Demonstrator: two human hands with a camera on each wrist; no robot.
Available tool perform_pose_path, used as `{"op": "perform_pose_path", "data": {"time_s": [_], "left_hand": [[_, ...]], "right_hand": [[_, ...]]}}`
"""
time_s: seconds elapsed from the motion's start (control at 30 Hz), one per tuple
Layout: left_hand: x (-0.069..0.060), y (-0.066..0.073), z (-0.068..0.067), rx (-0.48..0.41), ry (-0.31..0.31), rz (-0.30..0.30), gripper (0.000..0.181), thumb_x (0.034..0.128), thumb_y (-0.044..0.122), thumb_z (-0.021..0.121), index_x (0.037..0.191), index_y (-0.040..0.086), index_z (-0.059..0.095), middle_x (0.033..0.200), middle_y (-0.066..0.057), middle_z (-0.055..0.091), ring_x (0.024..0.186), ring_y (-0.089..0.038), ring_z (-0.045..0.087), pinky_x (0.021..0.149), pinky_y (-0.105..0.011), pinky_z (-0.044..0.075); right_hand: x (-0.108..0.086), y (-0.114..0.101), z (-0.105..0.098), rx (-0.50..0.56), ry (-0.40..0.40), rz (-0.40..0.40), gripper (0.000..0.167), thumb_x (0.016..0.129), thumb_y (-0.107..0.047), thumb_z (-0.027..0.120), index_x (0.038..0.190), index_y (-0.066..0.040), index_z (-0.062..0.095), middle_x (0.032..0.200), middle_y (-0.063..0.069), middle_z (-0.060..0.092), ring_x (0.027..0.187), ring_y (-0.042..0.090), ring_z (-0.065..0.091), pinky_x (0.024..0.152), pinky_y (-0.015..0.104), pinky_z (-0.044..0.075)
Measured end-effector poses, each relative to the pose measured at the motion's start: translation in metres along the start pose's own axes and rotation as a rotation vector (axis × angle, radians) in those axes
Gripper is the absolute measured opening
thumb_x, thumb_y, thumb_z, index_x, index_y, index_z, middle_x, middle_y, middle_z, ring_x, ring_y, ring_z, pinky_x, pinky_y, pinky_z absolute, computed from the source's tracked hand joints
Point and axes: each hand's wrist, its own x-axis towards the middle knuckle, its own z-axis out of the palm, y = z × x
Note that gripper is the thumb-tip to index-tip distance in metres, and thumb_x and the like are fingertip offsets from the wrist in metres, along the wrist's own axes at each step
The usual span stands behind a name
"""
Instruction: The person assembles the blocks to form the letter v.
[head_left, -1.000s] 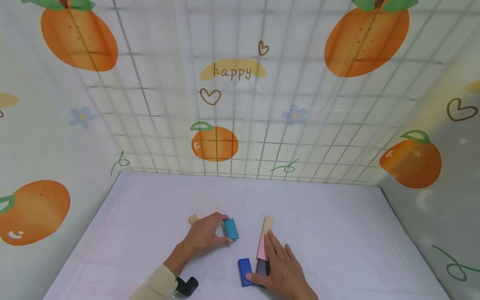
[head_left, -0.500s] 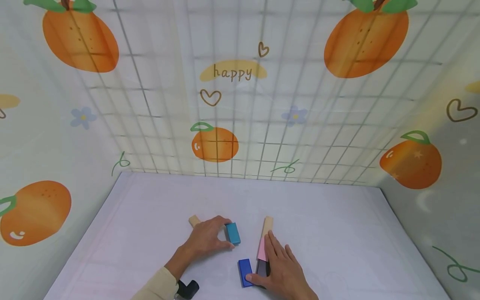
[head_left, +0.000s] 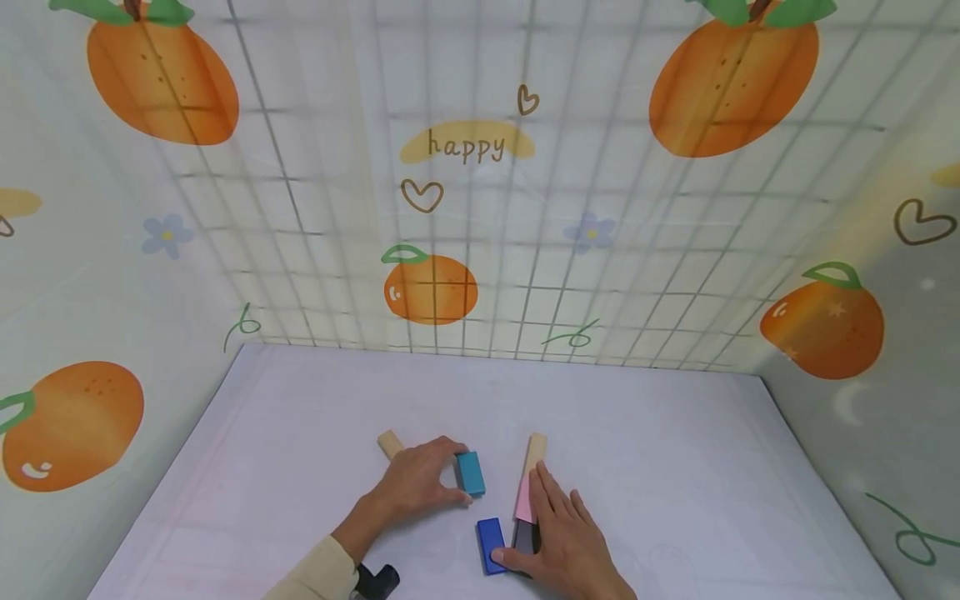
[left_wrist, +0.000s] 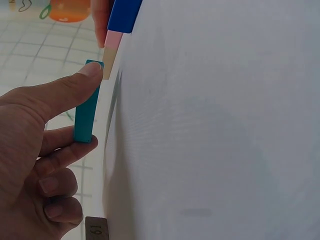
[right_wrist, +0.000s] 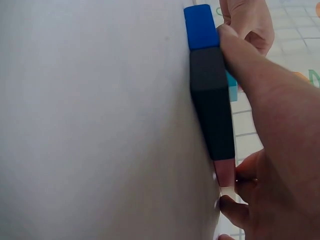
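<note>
My left hand (head_left: 420, 479) pinches a teal block (head_left: 471, 473) between thumb and fingers, just above or on the table; the left wrist view shows the thumb on one end of the teal block (left_wrist: 87, 112). My right hand (head_left: 566, 533) lies with fairly straight fingers along the right side of a row of blocks: natural wood (head_left: 536, 450) at the far end, then pink (head_left: 525, 498), then dark grey (head_left: 522, 537). Its thumb touches a blue block (head_left: 489, 542), which lies left of the dark grey one. The hand partly covers the row.
A loose wooden block (head_left: 390, 443) lies beyond my left hand, partly hidden by it. Under the left wrist shows a black device (head_left: 378, 581). A white table (head_left: 675, 467) stretches to a patterned curtain (head_left: 480, 250) at the back and sides.
My left hand has moved slightly right and nearer to me, carrying the teal block toward the row. The right hand and its blocks have stayed put.
</note>
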Motion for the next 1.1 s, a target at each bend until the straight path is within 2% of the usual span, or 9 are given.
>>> {"op": "perform_pose_path", "data": {"time_s": [0.23,0.53,1.1], "left_hand": [[0.001,0.000,0.003,-0.004,-0.032,-0.005,0.069,0.0807,0.054,0.081,0.137,0.020,0.060,0.133,0.003,0.063,0.122,-0.020,0.060,0.098,-0.046,0.050],[0.000,0.000,0.007,-0.003,-0.037,0.021,0.070,0.0800,0.055,0.080,0.137,0.020,0.061,0.133,0.004,0.063,0.122,-0.020,0.061,0.097,-0.045,0.050],[0.000,0.005,0.010,0.011,-0.074,0.008,0.071,0.0790,0.059,0.080,0.138,0.023,0.060,0.135,0.006,0.062,0.123,-0.020,0.059,0.098,-0.047,0.049]], "right_hand": [[0.001,0.000,-0.001,0.002,-0.008,0.002,0.139,0.060,-0.090,0.065,0.161,-0.006,0.020,0.167,0.015,0.017,0.149,0.037,0.026,0.117,0.062,0.015],[0.000,0.001,0.000,0.017,0.001,-0.012,0.138,0.061,-0.091,0.064,0.161,-0.006,0.021,0.167,0.014,0.017,0.149,0.036,0.026,0.117,0.062,0.015],[0.000,0.000,0.002,0.020,0.008,-0.014,0.138,0.061,-0.090,0.064,0.162,-0.008,0.020,0.168,0.013,0.016,0.150,0.035,0.024,0.117,0.062,0.013]]}}
